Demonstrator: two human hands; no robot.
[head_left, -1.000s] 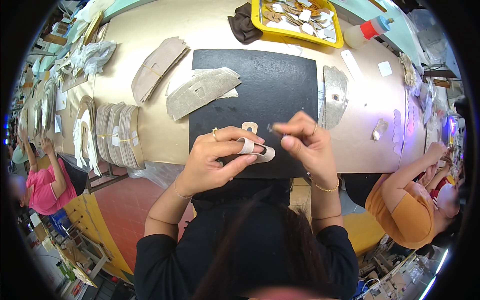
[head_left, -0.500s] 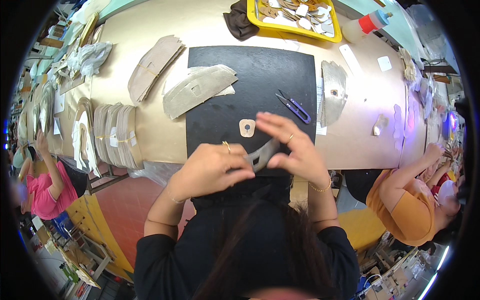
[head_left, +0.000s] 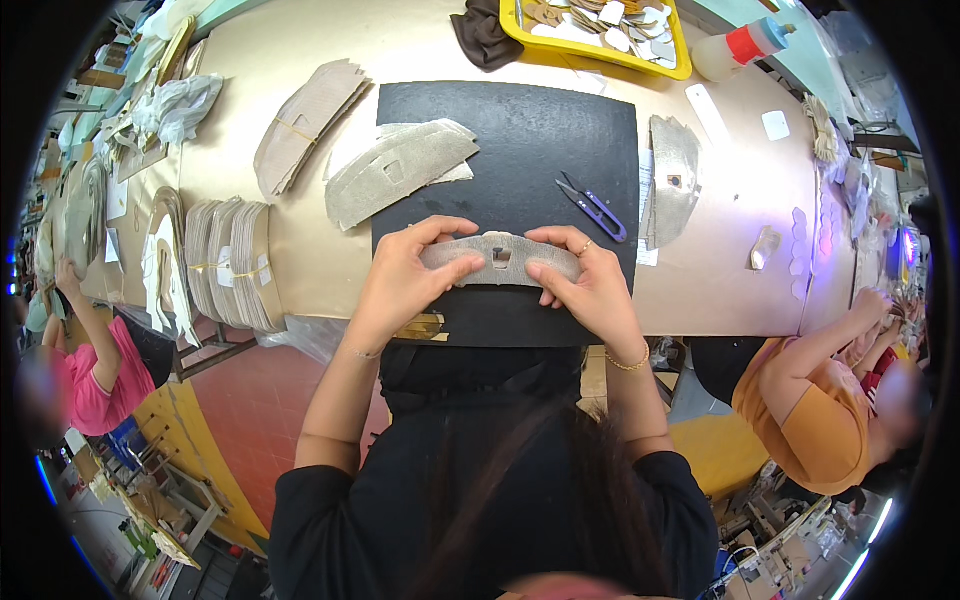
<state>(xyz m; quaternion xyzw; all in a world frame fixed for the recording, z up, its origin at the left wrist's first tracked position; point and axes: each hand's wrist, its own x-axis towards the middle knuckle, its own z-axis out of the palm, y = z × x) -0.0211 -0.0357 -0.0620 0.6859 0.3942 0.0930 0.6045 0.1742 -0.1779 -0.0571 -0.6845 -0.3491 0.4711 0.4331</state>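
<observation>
Both my hands hold one long curved grey fabric piece point(head_left: 497, 255) with a small cut-out in its middle, flat over the black mat point(head_left: 520, 140). My left hand point(head_left: 405, 275) pinches its left end, my right hand point(head_left: 585, 280) its right end. On the mat to the right lie small purple-handled snips point(head_left: 592, 208). A stack of similar grey pieces point(head_left: 400, 168) rests at the mat's upper left corner.
Bundled tan pieces point(head_left: 305, 120) and upright stacks point(head_left: 232, 262) sit left on the beige table point(head_left: 730, 230). A yellow tray point(head_left: 600, 40) of small parts and a glue bottle point(head_left: 745, 45) stand at the back. Another grey piece point(head_left: 675, 180) lies right. Other people sit at both sides.
A second ago my hands worked a small piece with the snips in the right hand. The snips now lie on the mat, and both hands hold the long grey piece flat.
</observation>
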